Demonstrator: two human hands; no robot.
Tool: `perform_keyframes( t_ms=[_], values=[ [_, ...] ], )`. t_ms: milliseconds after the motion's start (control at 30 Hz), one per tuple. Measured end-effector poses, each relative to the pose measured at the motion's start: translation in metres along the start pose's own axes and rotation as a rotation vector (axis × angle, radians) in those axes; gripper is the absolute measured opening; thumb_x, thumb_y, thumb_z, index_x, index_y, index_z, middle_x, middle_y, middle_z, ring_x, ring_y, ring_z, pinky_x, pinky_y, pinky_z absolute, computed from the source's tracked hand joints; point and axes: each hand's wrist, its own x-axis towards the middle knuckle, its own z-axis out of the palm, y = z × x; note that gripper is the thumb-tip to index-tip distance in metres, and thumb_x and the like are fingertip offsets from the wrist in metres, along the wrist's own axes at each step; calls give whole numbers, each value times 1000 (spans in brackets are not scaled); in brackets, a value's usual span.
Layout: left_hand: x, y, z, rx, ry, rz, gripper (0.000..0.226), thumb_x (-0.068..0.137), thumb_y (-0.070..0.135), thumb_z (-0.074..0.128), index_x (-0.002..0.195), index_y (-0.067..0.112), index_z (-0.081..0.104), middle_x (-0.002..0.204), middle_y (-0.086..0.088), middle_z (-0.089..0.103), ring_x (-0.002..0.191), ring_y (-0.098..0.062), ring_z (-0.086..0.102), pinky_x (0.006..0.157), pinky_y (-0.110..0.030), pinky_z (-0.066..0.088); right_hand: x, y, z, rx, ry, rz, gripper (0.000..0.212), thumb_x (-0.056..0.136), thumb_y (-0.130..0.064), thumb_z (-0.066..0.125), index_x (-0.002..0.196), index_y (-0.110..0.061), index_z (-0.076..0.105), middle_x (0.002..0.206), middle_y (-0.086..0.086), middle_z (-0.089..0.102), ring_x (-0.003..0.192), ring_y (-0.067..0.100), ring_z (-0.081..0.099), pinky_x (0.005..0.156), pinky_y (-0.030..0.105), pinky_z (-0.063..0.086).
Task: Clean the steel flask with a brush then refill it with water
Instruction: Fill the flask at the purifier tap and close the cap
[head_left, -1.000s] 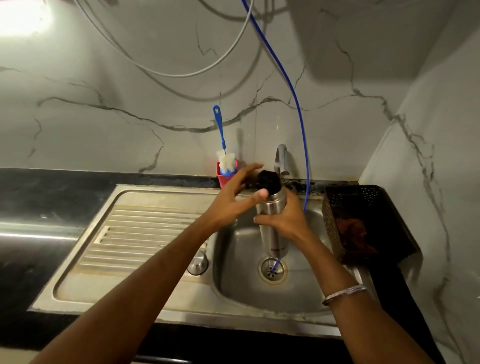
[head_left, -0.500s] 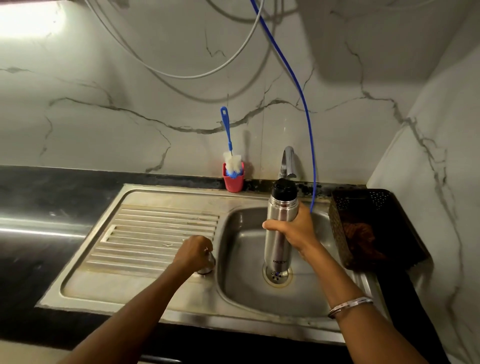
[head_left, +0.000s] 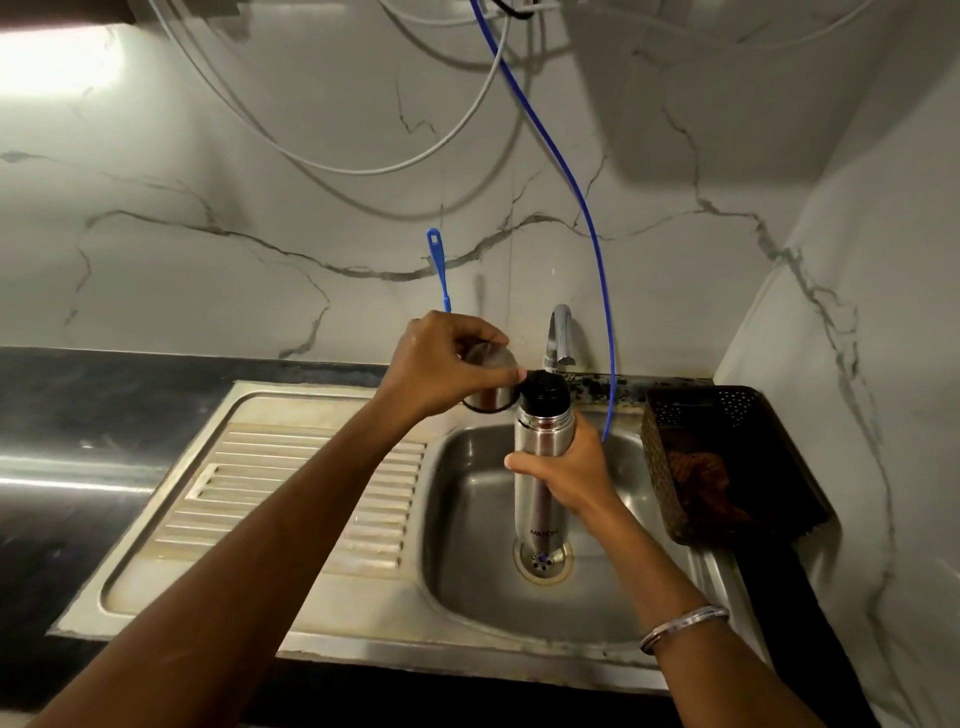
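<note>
I observed the right hand (head_left: 569, 470) with its grip clenched around the middle of the steel flask (head_left: 540, 457). The flask stood upright over the sink basin (head_left: 467, 545), its base just above the drain (head_left: 543, 564), and its black stopper (head_left: 544, 391) sat on the neck. The left hand (head_left: 441, 364) gripped the steel cup lid (head_left: 488, 396) between fingers and thumb, holding it tilted just left of the stopper, nearly touching it. The tap (head_left: 558, 338) stood behind the flask. The blue handle of the bottle brush (head_left: 439, 270) rose behind the left hand; its bristles were hidden. A blue tube (head_left: 597, 249) hung down the wall to the right of the flask. A dark basket (head_left: 727, 457) sat on the surface right of the basin.
</note>
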Motion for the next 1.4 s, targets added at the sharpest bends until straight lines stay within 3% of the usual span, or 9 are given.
perform_keyframes(
  t_ms=[267, 400, 633, 733, 800, 967, 1033, 1200, 1400],
  values=[
    [6, 25, 19, -14, -40, 93, 45, 72, 50, 87, 109, 25, 78, 97, 17, 73, 89, 5, 68, 73, -6, 53, 0, -13, 0, -59, -22, -79, 63, 59, -6, 92, 113, -19, 63, 93, -3, 74, 78, 7, 71, 65, 19, 55],
    [3, 26, 27, 37, -97, 195, 43, 76, 42, 85, 114, 24, 77, 106, 11, 76, 94, 0, 69, 84, -18, 59, 0, -21, -3, -39, -28, -113, 60, 60, -7, 92, 110, -22, 64, 92, -3, 74, 80, 10, 72, 67, 22, 57],
    [12, 21, 16, -192, -478, 238, 64, 84, 7, 79, 143, 17, 56, 140, 3, 60, 128, -6, 57, 100, -17, 50, -6, -28, -5, -16, -42, -118, 61, 61, -6, 93, 113, -23, 63, 97, -3, 73, 85, 11, 72, 72, 26, 59],
    [3, 20, 36, -181, -266, 201, 70, 79, 28, 87, 141, 22, 55, 133, 5, 59, 120, -6, 59, 94, -17, 53, -7, -31, -3, 33, -17, -107, 58, 64, -4, 91, 101, -34, 58, 95, -6, 70, 86, 12, 71, 74, 29, 60],
    [-2, 19, 46, -242, -169, 194, 60, 77, 21, 89, 130, 14, 63, 116, 3, 69, 107, -10, 67, 90, -24, 58, -7, -33, -4, 47, -31, -107, 62, 64, -1, 91, 102, -35, 56, 97, -7, 69, 88, 11, 71, 75, 28, 60],
    [3, 7, 33, -442, -471, 199, 97, 78, -2, 83, 158, 20, 32, 140, -4, 62, 133, -20, 57, 110, -40, 49, -8, -26, -7, 55, -62, -90, 68, 62, 1, 92, 113, -28, 58, 105, -2, 71, 92, 14, 72, 74, 28, 59],
    [6, -9, 26, -468, -357, 71, 99, 75, 8, 87, 157, 27, 35, 146, 1, 57, 136, -17, 54, 111, -43, 48, -7, -25, -10, 71, 25, -92, 66, 60, -1, 93, 110, -27, 59, 101, -1, 72, 88, 13, 72, 73, 30, 59],
    [-5, -14, 26, -516, -46, -16, 30, 102, 17, 59, 129, 6, 66, 108, -5, 78, 101, -18, 75, 92, -35, 60, 4, -27, -17, -3, 63, -145, 59, 59, 0, 92, 104, -24, 62, 91, -1, 72, 78, 9, 71, 64, 20, 57],
    [-18, 26, 64, -255, 99, -3, 80, 54, 73, 83, 116, 29, 59, 99, 21, 64, 89, 8, 64, 77, -4, 50, 11, -36, 5, -53, 16, -150, 42, 67, -27, 87, 101, -32, 64, 92, -5, 73, 88, 5, 72, 80, 35, 63]
  ],
)
